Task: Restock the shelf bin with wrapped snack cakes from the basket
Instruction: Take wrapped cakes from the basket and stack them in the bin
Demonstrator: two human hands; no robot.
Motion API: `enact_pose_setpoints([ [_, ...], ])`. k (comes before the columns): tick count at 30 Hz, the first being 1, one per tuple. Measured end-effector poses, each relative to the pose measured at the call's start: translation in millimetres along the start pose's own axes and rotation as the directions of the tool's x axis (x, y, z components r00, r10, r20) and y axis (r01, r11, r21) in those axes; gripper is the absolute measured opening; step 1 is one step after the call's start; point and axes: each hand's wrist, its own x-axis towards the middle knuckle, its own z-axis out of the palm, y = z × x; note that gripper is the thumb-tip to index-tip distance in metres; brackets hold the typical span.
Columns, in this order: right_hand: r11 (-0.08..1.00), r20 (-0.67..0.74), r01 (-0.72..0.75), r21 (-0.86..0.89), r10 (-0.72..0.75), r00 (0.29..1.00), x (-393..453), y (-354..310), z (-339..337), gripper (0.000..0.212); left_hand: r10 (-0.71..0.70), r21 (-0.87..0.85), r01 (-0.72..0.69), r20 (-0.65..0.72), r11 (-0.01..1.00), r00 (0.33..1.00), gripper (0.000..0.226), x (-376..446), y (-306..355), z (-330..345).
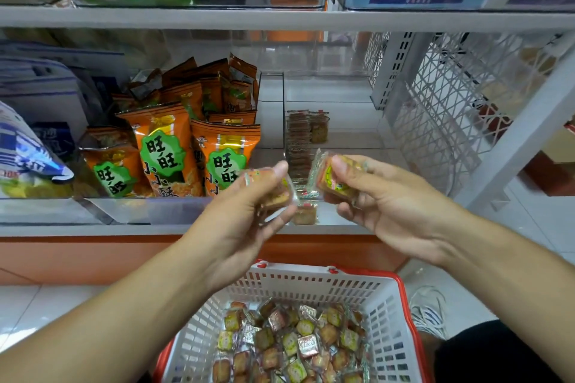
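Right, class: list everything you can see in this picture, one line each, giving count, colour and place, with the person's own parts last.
Basket: one, white with red rim, on the floor below the hands.
Snack cakes in basket: many, clear wrap, yellow-green labels, loose pile.
Shelf bin: one, clear, lower shelf, right of the orange bags.
Stacked cakes: one row, along the bin's left wall.
Orange snack bags: several, neighbouring bin to the left.
Blue-white bags: a few, far left.
Shoe: one, white, right of the basket.
Left hand: holds a wrapped cake.
Right hand: holds a labelled cake.
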Motion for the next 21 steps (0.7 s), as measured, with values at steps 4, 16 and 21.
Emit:
enact_pose_setpoints([
  [4,0.992,0.077,-0.044,-0.117,0.053,0.996,3.3,-5.8,-7.6,0.047,-0.122,-0.203,0.133,0.063,0.970,0.990,0.048,-2.1,5.0,-1.1],
  [16,0.937,0.234,0.071,-0.341,0.011,0.972,1.6,-4.6,-15.7,0.055,0.013,0.128,-0.026,0.100,0.991,0.995,0.021,-2.7,-3.6,0.5],
  [21,0.826,0.344,0.166,-0.539,0.036,0.938,-4.4,-7.5,-14.5,0.043,0.009,0.359,-0.044,0.098,0.932,0.995,0.033,-2.7,-7.0,2.2],
])
